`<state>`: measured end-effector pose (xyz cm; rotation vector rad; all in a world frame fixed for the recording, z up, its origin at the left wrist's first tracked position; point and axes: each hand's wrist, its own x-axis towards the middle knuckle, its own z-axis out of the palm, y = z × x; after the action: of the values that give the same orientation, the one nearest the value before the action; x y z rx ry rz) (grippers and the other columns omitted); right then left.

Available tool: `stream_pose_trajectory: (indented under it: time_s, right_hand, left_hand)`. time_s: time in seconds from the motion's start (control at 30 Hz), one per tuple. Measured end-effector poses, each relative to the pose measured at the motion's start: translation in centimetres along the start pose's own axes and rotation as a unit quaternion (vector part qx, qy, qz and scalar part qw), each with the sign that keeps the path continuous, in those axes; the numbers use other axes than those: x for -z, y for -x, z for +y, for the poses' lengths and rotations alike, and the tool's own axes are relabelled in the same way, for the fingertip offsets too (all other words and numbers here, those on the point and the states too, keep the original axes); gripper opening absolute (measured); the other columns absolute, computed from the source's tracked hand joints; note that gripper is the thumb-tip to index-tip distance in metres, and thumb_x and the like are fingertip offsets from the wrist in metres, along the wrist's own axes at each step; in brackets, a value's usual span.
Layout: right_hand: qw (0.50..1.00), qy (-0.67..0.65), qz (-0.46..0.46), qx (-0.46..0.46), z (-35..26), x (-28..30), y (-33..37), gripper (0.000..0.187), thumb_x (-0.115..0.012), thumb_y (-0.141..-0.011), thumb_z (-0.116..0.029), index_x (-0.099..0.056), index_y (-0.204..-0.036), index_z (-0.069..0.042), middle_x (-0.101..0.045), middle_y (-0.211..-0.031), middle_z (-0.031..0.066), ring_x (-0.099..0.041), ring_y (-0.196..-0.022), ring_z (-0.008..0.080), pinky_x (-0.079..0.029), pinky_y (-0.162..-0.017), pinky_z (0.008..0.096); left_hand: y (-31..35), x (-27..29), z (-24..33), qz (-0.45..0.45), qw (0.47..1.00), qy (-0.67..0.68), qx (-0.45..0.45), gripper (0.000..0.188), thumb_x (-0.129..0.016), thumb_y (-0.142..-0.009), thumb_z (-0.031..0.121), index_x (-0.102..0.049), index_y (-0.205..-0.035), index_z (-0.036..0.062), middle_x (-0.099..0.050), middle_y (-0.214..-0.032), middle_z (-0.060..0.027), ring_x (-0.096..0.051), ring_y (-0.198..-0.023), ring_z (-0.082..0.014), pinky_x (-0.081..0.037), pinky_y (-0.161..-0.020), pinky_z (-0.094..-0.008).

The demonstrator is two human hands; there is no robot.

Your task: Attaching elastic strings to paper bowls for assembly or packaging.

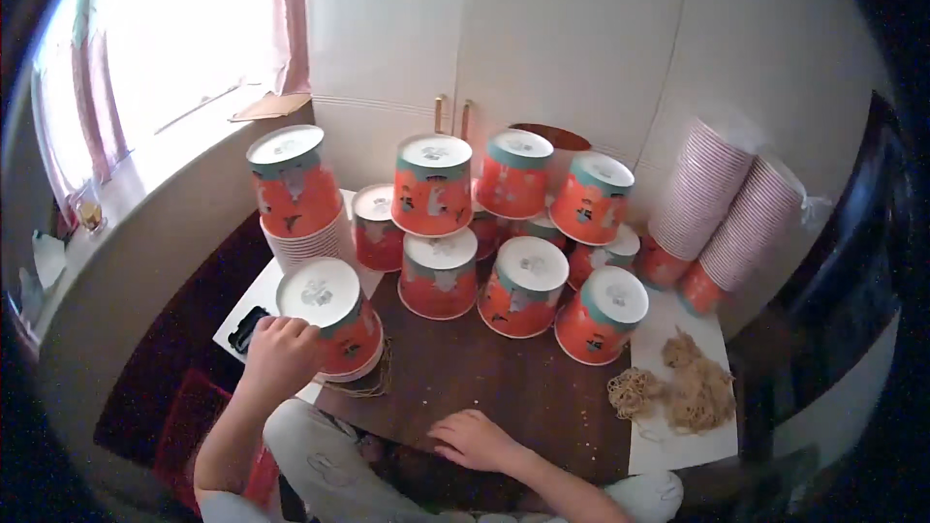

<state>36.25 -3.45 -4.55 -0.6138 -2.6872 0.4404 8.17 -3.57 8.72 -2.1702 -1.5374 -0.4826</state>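
An upside-down orange-and-teal paper bucket [351,341] with a white base stands at the table's near left. My left hand [286,349] is against its left side, fingers curled and pressed together; what they hold, if anything, is hidden. Just beyond that hand lies a black object [249,327], too dark to name. Thin tan twine [380,380] lies around the bucket's foot. My right hand [472,439] rests at the near edge of the brown table [455,373], fingers loosely stretched and holding nothing.
More upturned buckets [523,288] stand in two tiers behind. At far left, one tops a nested stack [308,244]. Two tall bagged stacks [705,189] lean at the right. Tangled twine [699,392] lies on a white board [719,334]. Cabinet doors [572,39] stand behind.
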Motion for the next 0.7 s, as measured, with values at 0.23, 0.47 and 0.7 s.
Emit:
stream_pose_trajectory:
  time_s: [0.23, 0.47, 0.7]
  right_hand:
    - [0.996, -0.004, 0.012, -0.089, -0.4, 2.1, 5.3, 0.026, -0.053, -0.081, -0.027, -0.055, -0.101, -0.010, -0.057, -0.099, 0.0058, -0.052, -0.096, 0.0240, -0.038, -0.085, 0.0381]
    - [0.998, -0.001, 0.048, -0.048, -2.7, 3.3, 4.7, 0.025, -0.055, -0.080, -0.023, -0.056, -0.101, -0.009, -0.058, -0.099, 0.0050, -0.054, -0.094, 0.0211, -0.039, -0.083, 0.0348]
    - [0.998, -0.007, 0.051, -0.041, -2.5, 4.4, 5.3, 0.025, -0.057, -0.079, -0.022, -0.056, -0.100, -0.009, -0.058, -0.097, 0.0044, -0.054, -0.094, 0.0196, -0.040, -0.083, 0.0343]
  left_hand:
    - [-8.7, 0.9, 2.5, 0.047, 0.996, -0.045, -0.059, 0.013, -0.056, -0.067, 0.016, -0.059, -0.076, 0.0057, -0.056, -0.087, -0.0071, -0.052, -0.088, -0.0217, -0.041, -0.072, -0.0355]
    - [-23.6, -7.5, 2.7, 0.216, 0.970, -0.098, -0.059, 0.011, -0.052, -0.068, 0.015, -0.057, -0.074, 0.0066, -0.054, -0.085, -0.0072, -0.051, -0.089, -0.0207, -0.041, -0.072, -0.0359]
    - [-26.1, -9.9, 2.8, 0.186, 0.976, -0.104, -0.045, 0.030, -0.066, -0.063, 0.020, -0.054, -0.087, 0.0079, -0.055, -0.092, -0.0080, -0.052, -0.095, -0.0222, -0.040, -0.080, -0.0353]
